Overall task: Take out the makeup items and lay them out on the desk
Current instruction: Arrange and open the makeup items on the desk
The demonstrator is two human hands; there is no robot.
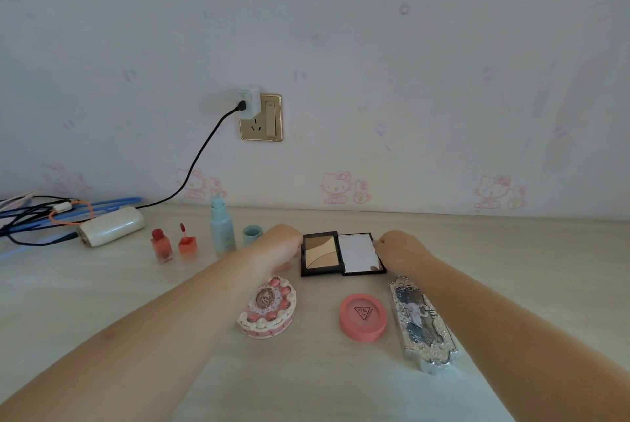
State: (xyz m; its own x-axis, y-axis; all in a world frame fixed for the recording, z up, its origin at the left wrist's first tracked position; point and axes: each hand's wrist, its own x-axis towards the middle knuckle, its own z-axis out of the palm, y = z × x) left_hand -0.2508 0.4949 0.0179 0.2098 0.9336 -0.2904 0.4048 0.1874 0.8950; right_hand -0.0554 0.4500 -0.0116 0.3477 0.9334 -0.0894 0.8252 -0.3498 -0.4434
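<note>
A black powder palette (322, 253) lies open flat on the desk, its mirrored lid (358, 253) folded out to the right. My left hand (279, 246) rests on the palette's left edge and my right hand (400, 249) pinches the lid's right edge. In front of it lie a pink cake-shaped compact (269, 307), a round coral compact (363, 316) and a long silver embossed palette (421, 323). To the left stand a red lip-tint bottle (161, 246), an orange one with its wand up (187, 244), a pale blue bottle (221, 227) and its cap (252, 234).
A white power brick (112, 225) and tangled blue and black cables (37, 212) sit at the desk's back left. A black cord runs up to a gold wall socket (260, 118). White paper (306, 387) lies at the near edge.
</note>
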